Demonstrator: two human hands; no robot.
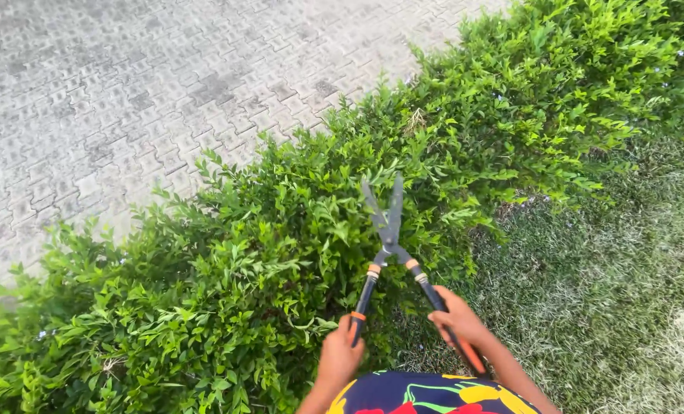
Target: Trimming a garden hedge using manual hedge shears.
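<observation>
Hands grip long-handled garden shears with grey metal blades and black-and-orange handles [388,238]: left hand [340,354] clenched on one handle, right hand [458,318] on the other. Blades, slightly parted, point to twelve o'clock over a low leafy green hedge [227,261], grey interlocking paving [127,92] at ten o'clock, mown grass [610,291] at three.

Hedge shears [388,238]: dark grey metal blades, slightly parted in a narrow V, tips pointing away over the top of the green hedge [280,253]. Black handles with orange bands spread apart toward the person. Hedge is low, dense, leafy, running diagonally between paving and grass.
</observation>
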